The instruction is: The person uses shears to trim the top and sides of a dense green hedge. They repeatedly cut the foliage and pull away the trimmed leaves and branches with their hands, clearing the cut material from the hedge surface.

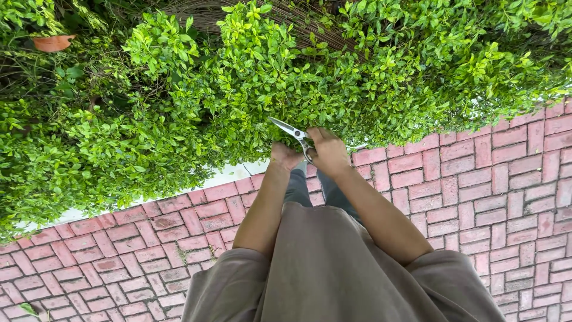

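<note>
Your right hand [328, 152] is clamped around the handles of a pair of silver metal shears [292, 132], whose blades sit slightly parted and point toward ten o'clock into the dense green leafy hedge [238, 89]. Your left hand [285, 156] is curled closed just beside the shears at their eight o'clock, against the hedge's lower edge; whether it grips a twig you cannot tell from here. The shears look stiff and fairly light, with sharp edges, so the handles are the only safe place to hold them. The hedge shoots look soft and springy and will likely bend away unless steadied near the cut. Behind the foliage at twelve o'clock lie bare brown twigs [310, 30], probably tougher. A white kerb [229, 176] runs under the hedge, and red brick paving [476, 179] spreads from three to seven o'clock. Your left fingers sit near the blades.
</note>
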